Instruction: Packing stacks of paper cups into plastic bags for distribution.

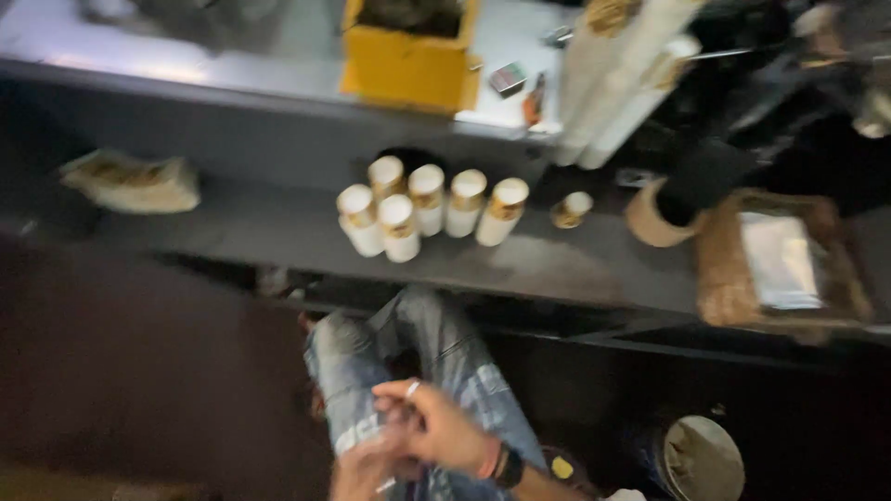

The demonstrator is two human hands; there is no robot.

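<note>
The picture is blurred. My right hand point(434, 429), with a ring on one finger and a dark band on the wrist, is low in the middle above my knees in pale blue jeans point(436, 357). My left hand point(360, 471) is just below and left of it, touching it. A small white thing point(386, 484) shows between them; which hand grips it is unclear. Both hands are well apart from the several white jars with gold bands point(418, 211) that stand in a cluster on the dark shelf point(260, 232) ahead.
A yellow box point(408, 57) and tall white tubes point(620, 83) stand on the upper surface. On the shelf are a small jar point(571, 210), a tape roll point(648, 221), a brown tray with a shiny sheet point(781, 267) and a paper bundle point(130, 182). A round tin point(702, 460) sits low right.
</note>
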